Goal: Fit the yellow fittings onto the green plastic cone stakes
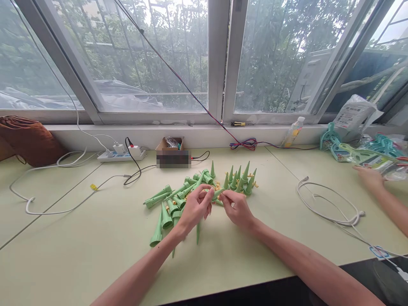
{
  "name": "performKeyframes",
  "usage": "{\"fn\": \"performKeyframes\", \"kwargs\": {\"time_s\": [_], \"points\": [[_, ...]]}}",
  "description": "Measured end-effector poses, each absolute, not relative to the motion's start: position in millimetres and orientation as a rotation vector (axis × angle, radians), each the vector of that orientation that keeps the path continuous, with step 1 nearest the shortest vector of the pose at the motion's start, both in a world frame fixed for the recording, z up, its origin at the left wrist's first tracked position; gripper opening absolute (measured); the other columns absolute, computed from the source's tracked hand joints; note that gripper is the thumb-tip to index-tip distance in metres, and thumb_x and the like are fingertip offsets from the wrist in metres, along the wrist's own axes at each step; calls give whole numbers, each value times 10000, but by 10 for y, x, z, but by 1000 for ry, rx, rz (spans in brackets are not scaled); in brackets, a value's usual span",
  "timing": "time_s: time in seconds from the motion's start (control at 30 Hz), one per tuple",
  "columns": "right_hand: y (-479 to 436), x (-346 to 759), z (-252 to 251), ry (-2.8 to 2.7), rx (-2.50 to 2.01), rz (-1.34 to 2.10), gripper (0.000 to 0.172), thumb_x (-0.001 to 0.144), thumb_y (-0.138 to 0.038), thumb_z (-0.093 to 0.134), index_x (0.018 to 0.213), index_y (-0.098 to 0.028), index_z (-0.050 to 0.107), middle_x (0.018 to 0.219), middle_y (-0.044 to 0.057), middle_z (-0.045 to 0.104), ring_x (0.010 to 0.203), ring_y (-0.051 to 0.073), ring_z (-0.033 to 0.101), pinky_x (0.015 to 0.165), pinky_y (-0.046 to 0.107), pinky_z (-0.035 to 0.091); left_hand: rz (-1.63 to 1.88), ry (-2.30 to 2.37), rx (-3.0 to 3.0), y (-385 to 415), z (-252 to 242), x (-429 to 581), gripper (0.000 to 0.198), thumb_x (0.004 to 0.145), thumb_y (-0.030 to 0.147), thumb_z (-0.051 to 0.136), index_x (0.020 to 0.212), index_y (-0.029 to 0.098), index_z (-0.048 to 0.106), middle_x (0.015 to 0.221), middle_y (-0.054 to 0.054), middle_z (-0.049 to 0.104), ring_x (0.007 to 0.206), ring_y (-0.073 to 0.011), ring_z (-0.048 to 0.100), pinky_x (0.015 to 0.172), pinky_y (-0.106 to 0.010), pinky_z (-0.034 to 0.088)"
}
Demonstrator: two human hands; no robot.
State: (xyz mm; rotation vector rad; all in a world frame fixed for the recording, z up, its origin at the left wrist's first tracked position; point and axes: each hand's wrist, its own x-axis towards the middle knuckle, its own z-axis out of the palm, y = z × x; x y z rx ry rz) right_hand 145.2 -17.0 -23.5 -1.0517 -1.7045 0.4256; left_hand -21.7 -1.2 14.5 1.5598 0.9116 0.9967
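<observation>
Between my two hands is a green plastic watering spike (217,194), held just above the table. My left hand (198,205) is closed on its wider end at the left. My right hand (237,207) pinches it near the right end, and my fingertips hide part of it. A heap of similar green spikes (166,217) lies left of and behind my left hand, with small yellow pieces among them. Beyond my right hand several spikes (239,180) stand upright on their wide ends, with yellow valves (255,184) at their sides.
Behind the heap are a small cardboard box (169,143) and a power strip (121,155). A coiled white cable (331,216) lies to the right. Another person's hand (371,178) is near teal plastic items (387,146). A bottle (293,132) stands by the window.
</observation>
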Motion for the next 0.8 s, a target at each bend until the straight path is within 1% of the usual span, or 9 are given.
{"fn": "performKeyframes", "kwargs": {"time_s": [0.13, 0.23, 0.3, 0.43, 0.67, 0.8], "points": [[-182, 1449, -230, -1712, -1029, 426, 307, 984, -259, 451, 697, -179, 525, 623, -9, 509, 539, 110, 405, 530, 240, 328, 935, 900, 1484, 1, 151, -222, 375, 909, 543, 563, 1010, 182, 549, 514, 57, 539, 366, -74, 441, 423, -193, 374], [-185, 1452, -221, -1707, -1025, 411, 312, 985, -263, 453, 693, -180, 520, 612, -13, 494, 529, 107, 385, 522, 240, 322, 883, 881, 1423, 17, 148, -228, 416, 895, 560, 571, 1054, 176, 552, 580, 18, 612, 367, -78, 460, 404, -192, 364], [-184, 1454, -214, -1704, -1027, 399, 315, 986, -269, 452, 692, -180, 517, 609, -13, 488, 528, 108, 381, 521, 241, 320, 850, 861, 1384, 24, 151, -232, 451, 888, 577, 569, 1086, 172, 555, 612, -1, 634, 361, -79, 460, 382, -190, 348], [-180, 1453, -212, -1703, -1032, 383, 320, 988, -271, 448, 686, -182, 505, 611, -11, 482, 532, 110, 384, 523, 244, 314, 808, 836, 1332, 29, 169, -238, 471, 885, 583, 568, 1109, 168, 556, 607, 0, 629, 352, -70, 438, 365, -178, 325], [-178, 1458, -209, -1717, -1054, 366, 336, 989, -290, 426, 675, -188, 489, 600, -16, 454, 527, 114, 367, 517, 250, 307, 835, 795, 1274, 56, 139, -240, 420, 866, 528, 627, 1085, 174, 569, 634, 20, 594, 414, -70, 445, 375, -173, 340], [-178, 1458, -211, -1725, -1062, 355, 362, 994, -324, 412, 669, -188, 495, 589, -18, 438, 525, 114, 354, 514, 250, 312, 856, 807, 1281, 63, 126, -242, 427, 855, 521, 643, 1087, 170, 567, 650, 24, 573, 428, -71, 451, 376, -177, 336]]}}
